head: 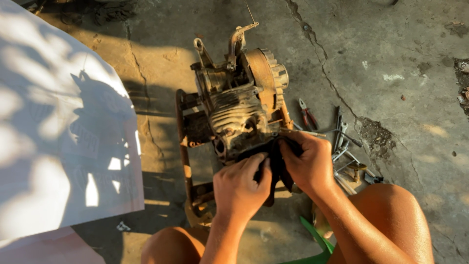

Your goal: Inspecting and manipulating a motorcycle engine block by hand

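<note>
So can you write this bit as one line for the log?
left hand: gripping dark cloth | right hand: gripping same cloth | cloth: against rusty engine | pliers, wrenches: on concrete floor

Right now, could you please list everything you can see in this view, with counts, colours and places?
small engine: one, rusty grey-brown, centre, on a rusty frame
dark cloth: one, black, at the engine's near side, gripped by both hands
pliers: one, red-handled, right of the engine
wrenches and metal tools: several, grey, on the floor at right
white sheet: one, left side
green object: one, bottom, between the knees
concrete floor: cracked, grey
left hand: on the cloth
right hand: on the cloth
</note>
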